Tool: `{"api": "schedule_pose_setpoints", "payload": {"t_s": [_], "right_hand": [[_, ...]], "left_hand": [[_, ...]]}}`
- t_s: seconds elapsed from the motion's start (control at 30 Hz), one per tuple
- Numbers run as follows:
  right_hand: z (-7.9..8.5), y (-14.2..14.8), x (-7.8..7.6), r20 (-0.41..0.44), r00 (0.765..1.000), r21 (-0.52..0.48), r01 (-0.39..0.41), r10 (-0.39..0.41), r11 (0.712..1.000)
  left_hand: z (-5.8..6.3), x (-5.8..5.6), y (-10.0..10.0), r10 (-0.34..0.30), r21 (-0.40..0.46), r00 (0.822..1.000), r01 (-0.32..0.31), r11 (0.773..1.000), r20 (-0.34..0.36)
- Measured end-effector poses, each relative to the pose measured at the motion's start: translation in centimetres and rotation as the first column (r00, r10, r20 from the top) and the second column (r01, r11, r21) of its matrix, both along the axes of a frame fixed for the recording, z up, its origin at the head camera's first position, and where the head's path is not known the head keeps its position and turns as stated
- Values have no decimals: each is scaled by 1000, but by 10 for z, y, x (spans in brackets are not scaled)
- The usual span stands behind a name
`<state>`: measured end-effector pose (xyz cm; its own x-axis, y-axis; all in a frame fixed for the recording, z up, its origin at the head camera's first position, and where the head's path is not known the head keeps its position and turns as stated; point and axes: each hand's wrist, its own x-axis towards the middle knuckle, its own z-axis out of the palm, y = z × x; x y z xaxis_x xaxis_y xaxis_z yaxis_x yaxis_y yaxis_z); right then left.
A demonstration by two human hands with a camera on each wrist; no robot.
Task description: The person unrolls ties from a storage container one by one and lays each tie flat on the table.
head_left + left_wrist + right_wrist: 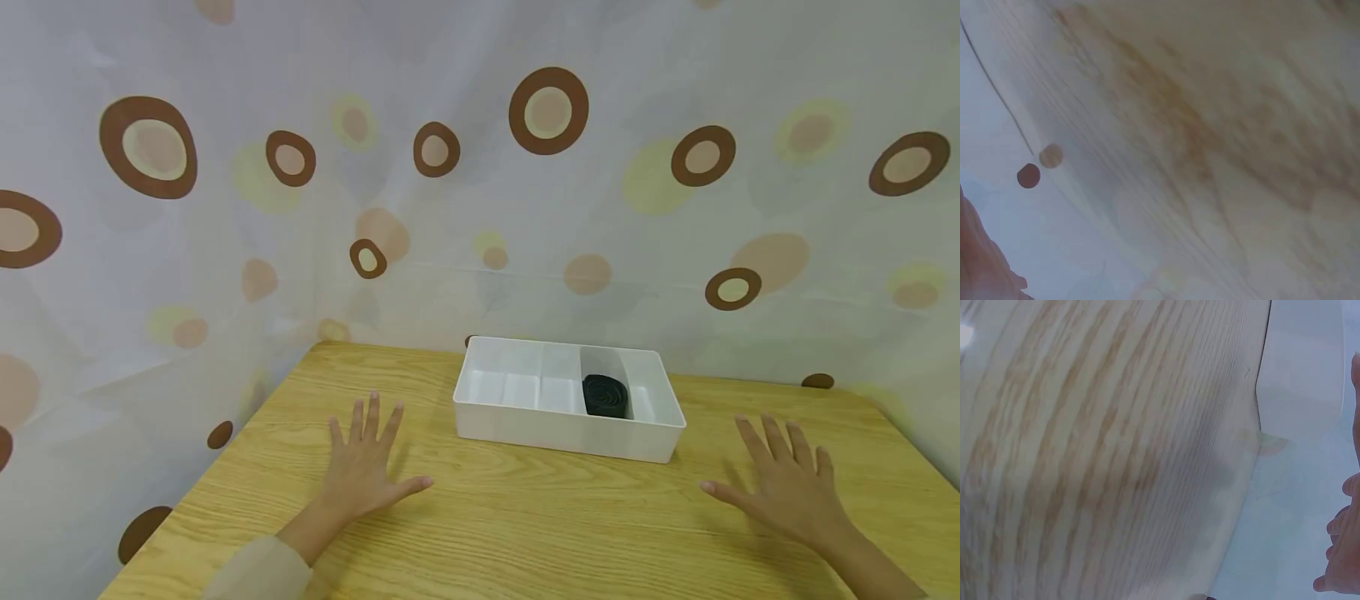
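Observation:
My left hand [358, 475] is spread palm down over the left part of the table, fingers straight and nothing in it. On the right, my right hand [795, 492] is spread the same way, also holding nothing. Between and beyond the hands stands a white divided box [562, 432]. A rolled black strap or belt [605, 395] lies coiled in one compartment right of the box's middle. The right wrist view shows the end of the white box [1300, 369] and the edge of the right hand [1346, 550]. Part of the left hand [985, 256] appears in the left wrist view.
The wooden table [480, 525] has its far edge just behind the box. A pale curtain [465, 192] with brown, peach and yellow circles hangs behind the table and along its left side.

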<state>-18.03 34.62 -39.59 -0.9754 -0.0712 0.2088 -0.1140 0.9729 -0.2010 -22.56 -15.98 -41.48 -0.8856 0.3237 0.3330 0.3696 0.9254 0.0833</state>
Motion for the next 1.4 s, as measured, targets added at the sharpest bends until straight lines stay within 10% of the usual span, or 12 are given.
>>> {"api": "schedule_pose_setpoints", "payload": {"t_s": [1.4], "right_hand": [[3,-37,-21,-121,992,-64,-52,44,997]], "left_hand": [[4,-12,41,-26,33,998,24,999,66]]}}
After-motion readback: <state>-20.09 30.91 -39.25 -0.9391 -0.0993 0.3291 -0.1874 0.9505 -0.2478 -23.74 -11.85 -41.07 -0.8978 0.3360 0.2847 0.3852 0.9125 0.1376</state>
